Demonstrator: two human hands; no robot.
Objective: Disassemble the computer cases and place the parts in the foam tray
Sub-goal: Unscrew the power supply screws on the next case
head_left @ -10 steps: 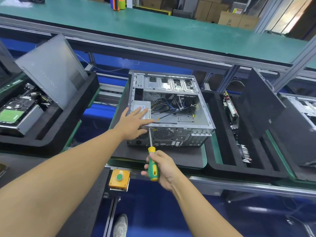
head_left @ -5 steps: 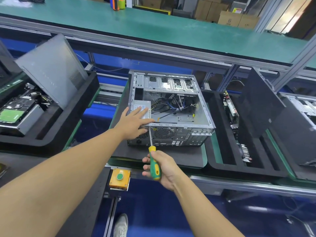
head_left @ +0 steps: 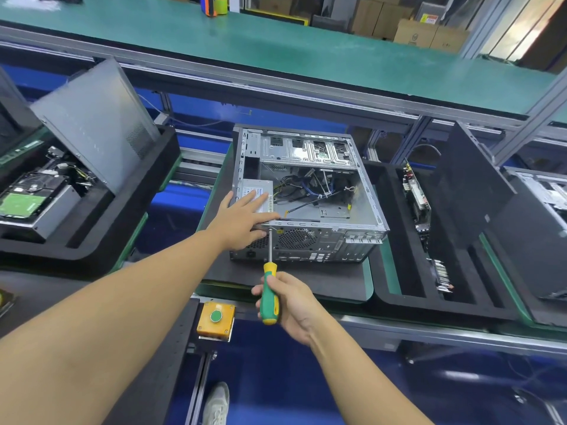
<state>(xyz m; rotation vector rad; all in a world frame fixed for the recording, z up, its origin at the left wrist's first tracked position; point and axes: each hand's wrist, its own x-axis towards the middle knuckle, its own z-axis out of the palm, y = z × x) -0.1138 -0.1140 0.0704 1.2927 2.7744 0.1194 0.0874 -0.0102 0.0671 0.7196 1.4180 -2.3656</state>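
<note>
An open grey computer case [head_left: 334, 237] lies on its side on a dark mat in the middle, rear panel toward me. Inside are a silver power supply [head_left: 257, 187] at the near left and loose cables [head_left: 310, 185]. My left hand [head_left: 242, 217] rests flat, fingers straight, on the power supply and the case's near edge. My right hand [head_left: 291, 299] grips the green and yellow handle of a screwdriver [head_left: 270, 289]; its shaft points up to the top edge of the rear panel just right of my left hand. A black foam tray [head_left: 395, 237] sits right of the case.
The right tray holds a circuit board [head_left: 415, 194] and a leaning black side panel [head_left: 472, 185]. Another foam tray [head_left: 101, 228] at left carries a hard drive [head_left: 23, 204] and a grey panel [head_left: 92, 118]. An orange box with a green button [head_left: 216, 317] sits near me.
My right hand has turned slightly on the screwdriver handle while the tip stays at the same spot. My left hand has not moved.
</note>
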